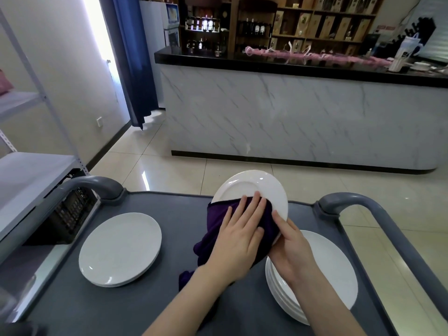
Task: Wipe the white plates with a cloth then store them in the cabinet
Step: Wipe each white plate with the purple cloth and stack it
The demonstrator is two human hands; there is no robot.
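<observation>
two hands, purple cloth, tilted white plate

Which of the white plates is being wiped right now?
The tilted white plate held up over the grey cart, with the purple cloth pressed on it by the left hand. The others lie flat on the cart.

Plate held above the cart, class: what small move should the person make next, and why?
Probably slide the left hand and its purple cloth up over the bare upper half of the held plate. The cloth covers only the lower part, while the right hand steadies the plate's edge.
</observation>
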